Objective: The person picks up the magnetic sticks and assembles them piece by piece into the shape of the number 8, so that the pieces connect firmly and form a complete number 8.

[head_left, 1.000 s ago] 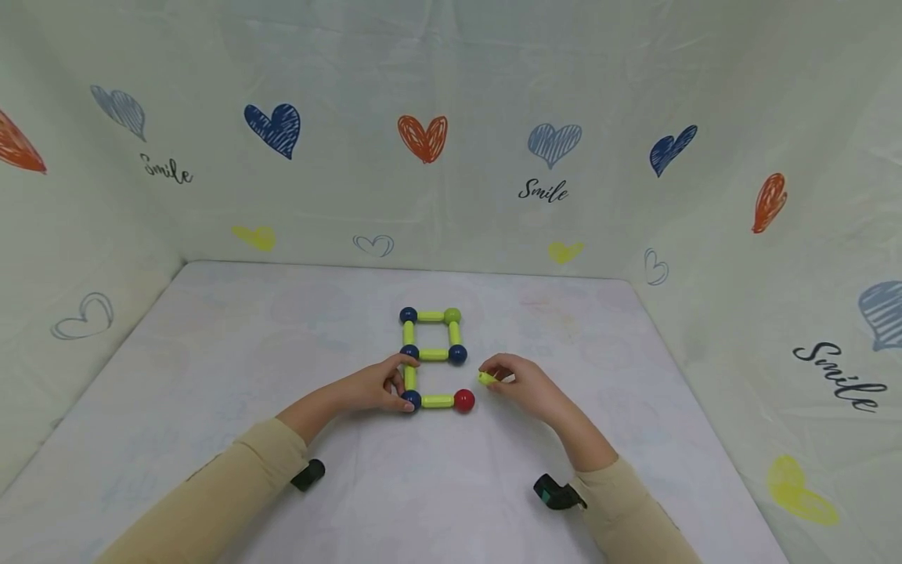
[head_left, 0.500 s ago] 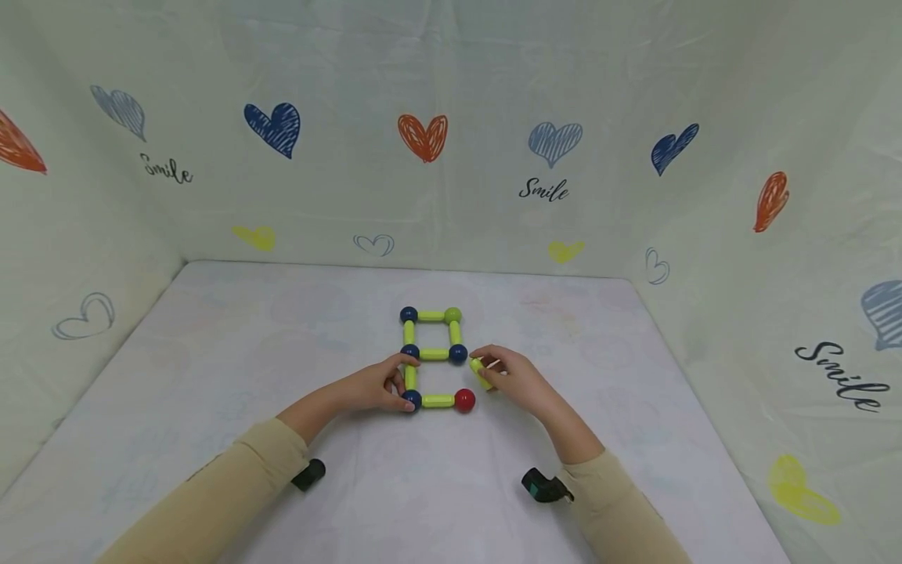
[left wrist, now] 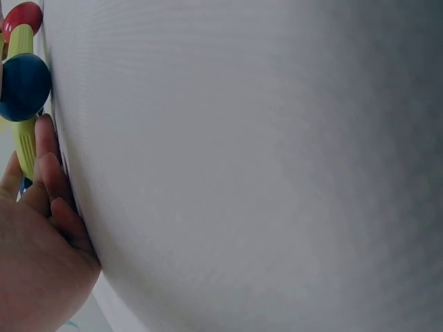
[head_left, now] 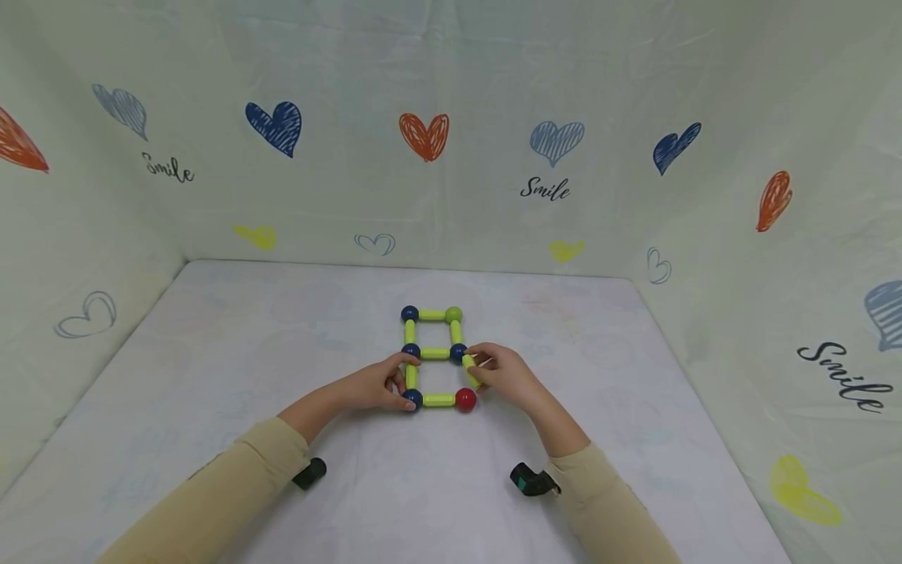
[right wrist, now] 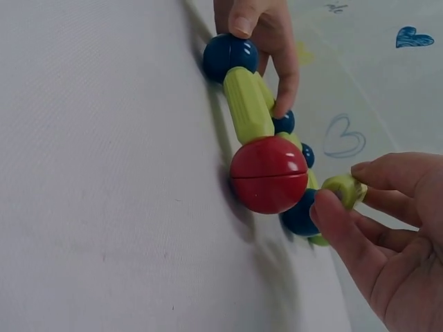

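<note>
A flat frame of yellow-green magnetic rods [head_left: 435,354] and balls lies on the table. Its far part is a full square with a green ball [head_left: 454,315] at one corner. My left hand [head_left: 372,384] holds its left side, thumb on the near blue ball [head_left: 414,401], index finger at the middle-left blue ball [head_left: 410,350]. Between thumb and fingertips my right hand [head_left: 509,377] pinches a loose yellow-green rod [right wrist: 343,188]. That rod slants, its far end at the middle-right blue ball [head_left: 458,352]; contact is unclear. Its near end is above the red ball [right wrist: 268,174], apart from it.
The white tabletop [head_left: 395,501] runs back to a hanging cloth [head_left: 479,211] printed with hearts and "Smile". Dark devices sit at both cuffs, a left one [head_left: 310,473] and a right one [head_left: 532,479].
My right hand has moved left and slightly away from me, turning the rod from roughly sideways to lengthwise and bringing it to the middle-right blue ball. The left hand keeps its place.
</note>
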Available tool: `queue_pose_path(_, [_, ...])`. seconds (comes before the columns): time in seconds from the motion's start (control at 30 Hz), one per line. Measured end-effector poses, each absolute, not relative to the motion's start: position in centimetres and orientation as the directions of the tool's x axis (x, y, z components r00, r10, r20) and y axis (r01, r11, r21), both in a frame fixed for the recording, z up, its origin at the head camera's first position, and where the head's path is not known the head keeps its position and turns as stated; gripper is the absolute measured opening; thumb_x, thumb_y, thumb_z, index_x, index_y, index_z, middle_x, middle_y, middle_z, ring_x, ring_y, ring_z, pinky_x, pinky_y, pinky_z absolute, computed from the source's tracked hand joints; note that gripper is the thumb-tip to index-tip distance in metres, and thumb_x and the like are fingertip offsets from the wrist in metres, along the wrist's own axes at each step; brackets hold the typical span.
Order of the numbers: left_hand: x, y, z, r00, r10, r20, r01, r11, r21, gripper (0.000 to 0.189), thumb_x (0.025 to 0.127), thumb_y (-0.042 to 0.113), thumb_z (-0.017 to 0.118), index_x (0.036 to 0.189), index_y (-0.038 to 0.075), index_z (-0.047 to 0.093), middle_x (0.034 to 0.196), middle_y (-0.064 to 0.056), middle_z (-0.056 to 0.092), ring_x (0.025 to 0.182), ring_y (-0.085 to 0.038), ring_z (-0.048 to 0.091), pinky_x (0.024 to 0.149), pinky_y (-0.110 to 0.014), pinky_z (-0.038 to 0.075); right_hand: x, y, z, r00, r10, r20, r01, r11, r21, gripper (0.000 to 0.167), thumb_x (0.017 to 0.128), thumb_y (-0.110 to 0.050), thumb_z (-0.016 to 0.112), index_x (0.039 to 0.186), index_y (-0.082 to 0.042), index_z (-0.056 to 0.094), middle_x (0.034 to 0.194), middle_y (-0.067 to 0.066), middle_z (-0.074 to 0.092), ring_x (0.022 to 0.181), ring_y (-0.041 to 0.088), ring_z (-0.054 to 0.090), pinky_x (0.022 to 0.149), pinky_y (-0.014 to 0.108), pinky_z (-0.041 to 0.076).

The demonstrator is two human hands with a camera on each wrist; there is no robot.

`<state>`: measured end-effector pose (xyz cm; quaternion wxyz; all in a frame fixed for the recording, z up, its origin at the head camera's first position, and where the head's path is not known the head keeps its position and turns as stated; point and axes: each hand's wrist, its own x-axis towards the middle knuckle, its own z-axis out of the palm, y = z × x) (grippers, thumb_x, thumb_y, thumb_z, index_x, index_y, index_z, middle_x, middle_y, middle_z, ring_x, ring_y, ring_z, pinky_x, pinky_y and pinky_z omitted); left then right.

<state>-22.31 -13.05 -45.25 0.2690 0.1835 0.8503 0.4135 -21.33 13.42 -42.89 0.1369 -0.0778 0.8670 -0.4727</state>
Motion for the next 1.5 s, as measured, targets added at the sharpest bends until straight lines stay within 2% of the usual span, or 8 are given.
queue_pose_path(0.37, [-22.4,-13.1,-45.1,-0.782,0.540,-0.311,0.089,0.591,0.802,0.071,0.082,0.025,0.081,0.140,0.016,0.040,0.093,-0.003,0.057,0.076,-0.019,0.050,0.067,-0.030,0.041,-21.8,12.8,-43.7,-0.967,-0.214,-0.138,-0.015,0.589,-0.808,0.029,0.090,-0.012,0.071,0.118,-0.009,0.064,0.099,0.005,0.061,0.085,0.019,0.059,0.067,0.030,0.051])
queue_pose_path(0.73, [-22.3,-12.9,-44.8,-0.784,0.537,-0.312,0.084,0.589,0.804,0.070,0.082,0.023,0.080,0.140,0.016,0.041,0.092,-0.003,0.057,0.076,-0.019,0.049,0.067,-0.031,0.040,-21.8,12.0,-44.3,-0.984,-0.144,-0.106,0.006,0.570,-0.821,0.028,0.089,-0.013,0.072,0.116,-0.009,0.064,0.098,0.005,0.059,0.085,0.019,0.059,0.069,0.031,0.051])
queue_pose_path(1.5, [-22.2,-13.1,-44.9,-0.785,0.541,-0.303,0.088,0.581,0.809,0.070,0.083,0.022,0.080,0.140,0.015,0.041,0.091,-0.003,0.057,0.074,-0.019,0.048,0.066,-0.032,0.040,-21.8,11.3,-45.4,-0.985,-0.115,-0.131,0.041,0.577,-0.816,0.031,0.087,-0.014,0.074,0.114,-0.008,0.061,0.096,0.006,0.057,0.083,0.019,0.057,0.066,0.029,0.049])
